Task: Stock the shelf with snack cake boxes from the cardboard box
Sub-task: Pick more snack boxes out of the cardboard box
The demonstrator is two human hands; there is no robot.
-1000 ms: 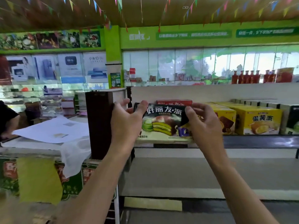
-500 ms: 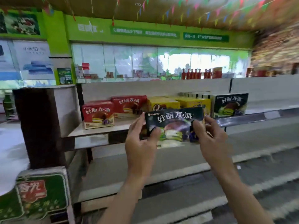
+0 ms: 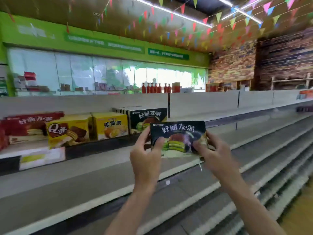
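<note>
In front of the shelf I hold a black box up with both hands, its face toward me. My left hand grips its left end, thumb on the front and fingers curled behind; my right hand grips the right end the same way. The box is in the air, just right of and lower than the row on the shelf, not touching the board. Its white lettering reads 好丽友·派, with a small logo at the top left, above a picture of a layered green cake with a dark top.

On the shelf stands a matching black box with the same 好丽友·派 lettering. Left of it is a yellow box marked 蛋黄派, then a yellow box with a brown badge reading Q蒂 and a chocolate cake picture. Furthest left are red boxes also lettered 好丽友·派, though blurred.

Behind, green signs carry white writing too smeared to read. Red bottles line the window ledge, and coloured pennants hang overhead.
</note>
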